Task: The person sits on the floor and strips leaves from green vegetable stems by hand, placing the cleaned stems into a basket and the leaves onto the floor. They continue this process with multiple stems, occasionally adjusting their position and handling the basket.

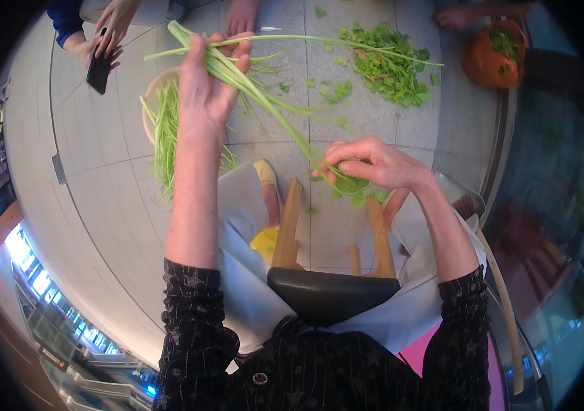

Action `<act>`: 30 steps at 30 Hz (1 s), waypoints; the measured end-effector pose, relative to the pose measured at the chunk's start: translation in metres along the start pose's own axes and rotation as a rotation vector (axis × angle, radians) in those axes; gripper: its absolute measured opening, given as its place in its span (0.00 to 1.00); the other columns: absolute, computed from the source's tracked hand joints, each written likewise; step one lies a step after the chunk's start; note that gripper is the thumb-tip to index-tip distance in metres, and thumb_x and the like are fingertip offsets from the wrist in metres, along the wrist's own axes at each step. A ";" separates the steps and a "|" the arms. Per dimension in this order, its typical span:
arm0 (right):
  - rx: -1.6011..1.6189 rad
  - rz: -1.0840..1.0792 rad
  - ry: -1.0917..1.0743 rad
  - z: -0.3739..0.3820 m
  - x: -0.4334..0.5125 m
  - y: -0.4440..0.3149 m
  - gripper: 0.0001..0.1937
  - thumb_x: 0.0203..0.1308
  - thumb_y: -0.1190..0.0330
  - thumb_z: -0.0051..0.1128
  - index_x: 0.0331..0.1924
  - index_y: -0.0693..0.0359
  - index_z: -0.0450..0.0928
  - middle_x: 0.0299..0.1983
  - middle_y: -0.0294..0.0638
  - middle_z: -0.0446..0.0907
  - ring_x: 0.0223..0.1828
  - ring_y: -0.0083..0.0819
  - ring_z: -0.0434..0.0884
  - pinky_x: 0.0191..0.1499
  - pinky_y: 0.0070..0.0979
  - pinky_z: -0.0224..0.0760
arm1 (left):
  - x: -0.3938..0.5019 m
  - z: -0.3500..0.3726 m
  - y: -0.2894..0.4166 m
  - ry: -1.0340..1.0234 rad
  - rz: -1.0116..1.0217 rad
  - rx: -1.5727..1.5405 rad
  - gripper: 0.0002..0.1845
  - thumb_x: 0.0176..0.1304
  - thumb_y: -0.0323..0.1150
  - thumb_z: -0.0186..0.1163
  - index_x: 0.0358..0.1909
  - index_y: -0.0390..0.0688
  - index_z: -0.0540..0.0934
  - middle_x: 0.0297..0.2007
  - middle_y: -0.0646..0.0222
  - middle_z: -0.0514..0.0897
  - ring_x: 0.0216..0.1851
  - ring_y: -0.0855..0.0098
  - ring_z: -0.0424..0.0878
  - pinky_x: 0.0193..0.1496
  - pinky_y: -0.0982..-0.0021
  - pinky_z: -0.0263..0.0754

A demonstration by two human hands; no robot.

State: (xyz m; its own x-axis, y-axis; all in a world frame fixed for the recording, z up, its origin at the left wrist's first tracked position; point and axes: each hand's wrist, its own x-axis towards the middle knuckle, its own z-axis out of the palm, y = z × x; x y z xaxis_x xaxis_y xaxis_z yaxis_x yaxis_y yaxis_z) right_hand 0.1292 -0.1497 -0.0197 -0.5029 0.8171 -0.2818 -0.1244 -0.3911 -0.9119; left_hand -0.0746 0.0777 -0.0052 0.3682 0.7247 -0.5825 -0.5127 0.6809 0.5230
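My left hand (204, 97) holds a small bunch of Chinese celery stalks (256, 92), pinned between thumb and fingers. One long stalk (317, 37) lies across its fingertips and sticks out to the right. The bunch slants down to my right hand (389, 167), whose thumb and fingers pinch its leafy end. Green leaves (356, 187) show under those fingers, which partly hide them. Beyond, on the tiled floor, lies a pile of plucked celery leaves (395, 77). Beside my left forearm, bare stalks (165, 128) hang over the rim of a pale basin (147, 118), partly covered by the arm.
A black-seated wooden stool (333, 293) stands between my knees. At the far right is an orange container (479, 59) with leaves inside. Another person's hands hold a black phone (99, 72) at the upper left; a third hand (243, 15) shows at the top. Glass runs along the right.
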 end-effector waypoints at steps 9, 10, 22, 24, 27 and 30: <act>-0.109 0.144 0.193 -0.001 -0.001 0.003 0.12 0.65 0.72 0.50 0.43 0.64 0.85 0.23 0.31 0.73 0.27 0.18 0.68 0.31 0.23 0.61 | 0.000 -0.005 0.011 -0.066 0.004 -0.006 0.22 0.80 0.48 0.44 0.41 0.37 0.74 0.49 0.39 0.80 0.44 0.55 0.84 0.40 0.64 0.89; -0.104 0.136 0.232 -0.002 -0.001 0.005 0.12 0.64 0.73 0.49 0.43 0.64 0.85 0.22 0.30 0.72 0.26 0.18 0.67 0.29 0.22 0.59 | 0.000 -0.003 0.011 -0.052 0.014 0.000 0.22 0.80 0.48 0.44 0.41 0.37 0.74 0.49 0.39 0.80 0.44 0.55 0.84 0.40 0.64 0.89; -0.272 0.203 0.785 -0.024 -0.008 0.022 0.11 0.65 0.74 0.50 0.44 0.63 0.85 0.28 0.37 0.79 0.32 0.24 0.76 0.37 0.27 0.69 | 0.000 -0.010 0.013 -0.045 0.085 -0.002 0.22 0.79 0.47 0.45 0.41 0.35 0.73 0.49 0.37 0.79 0.42 0.56 0.84 0.38 0.68 0.89; -0.422 0.220 0.962 -0.041 -0.015 0.019 0.11 0.66 0.73 0.51 0.45 0.63 0.85 0.36 0.42 0.82 0.39 0.32 0.79 0.44 0.32 0.71 | 0.001 -0.011 0.014 -0.034 0.081 -0.008 0.22 0.79 0.47 0.46 0.42 0.34 0.72 0.50 0.36 0.78 0.42 0.56 0.83 0.39 0.69 0.88; -0.804 0.040 1.191 -0.052 -0.019 0.019 0.11 0.65 0.73 0.52 0.45 0.64 0.85 0.46 0.49 0.83 0.50 0.43 0.79 0.53 0.39 0.71 | 0.003 -0.011 0.015 -0.044 0.064 -0.032 0.22 0.79 0.47 0.45 0.44 0.34 0.71 0.50 0.37 0.77 0.42 0.55 0.83 0.39 0.69 0.88; -1.013 -0.120 1.243 -0.046 -0.015 0.016 0.11 0.63 0.74 0.53 0.45 0.65 0.84 0.49 0.51 0.82 0.55 0.49 0.78 0.56 0.42 0.70 | 0.003 -0.011 0.016 -0.056 0.051 -0.047 0.22 0.80 0.47 0.45 0.43 0.34 0.71 0.50 0.37 0.77 0.42 0.55 0.83 0.39 0.68 0.89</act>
State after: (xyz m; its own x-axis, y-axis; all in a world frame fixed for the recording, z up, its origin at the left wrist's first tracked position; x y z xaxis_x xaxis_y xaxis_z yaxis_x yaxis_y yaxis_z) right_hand 0.1743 -0.1491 -0.0437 0.5031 0.8390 0.2074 0.7334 -0.2876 -0.6159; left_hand -0.0906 0.0895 -0.0057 0.3822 0.7642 -0.5195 -0.5674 0.6379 0.5208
